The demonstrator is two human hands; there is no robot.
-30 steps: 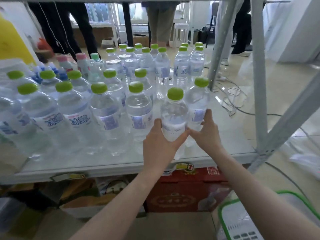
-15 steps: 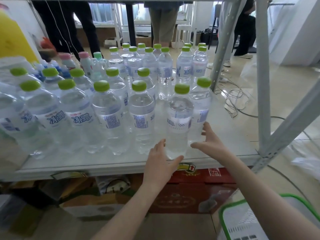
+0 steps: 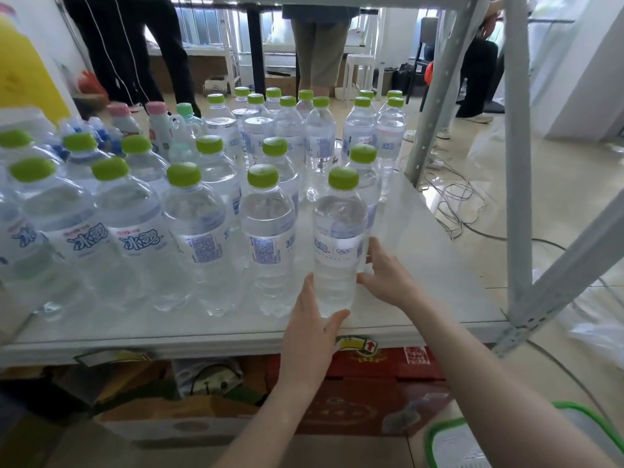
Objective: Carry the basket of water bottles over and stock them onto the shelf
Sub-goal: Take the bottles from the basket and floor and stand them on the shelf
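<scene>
Head camera looks down on a white shelf board [image 3: 422, 231] packed with green-capped water bottles. Both hands flank the front-right water bottle [image 3: 337, 244], which stands upright near the board's front edge. Left hand [image 3: 312, 319] lies against the bottle's lower left side, fingers straight and pointing up along the plastic, thumb hooked under toward the base; it touches rather than wraps. Right hand [image 3: 385, 282] sits at the bottle's right side, fingers loosely spread, the upper fingertips beside the label and the thumb tip meeting the lower body; whether the fingertips press the plastic I cannot tell. Just left of the left fingers runs the front row of bottles [image 3: 189, 238], upright and close together; beyond the fingertips stand further rows. Below the wrists, under the board, sits a red carton [image 3: 381, 383]. By the right forearm, a green-rimmed basket [image 3: 435, 434] shows at the corner.
</scene>
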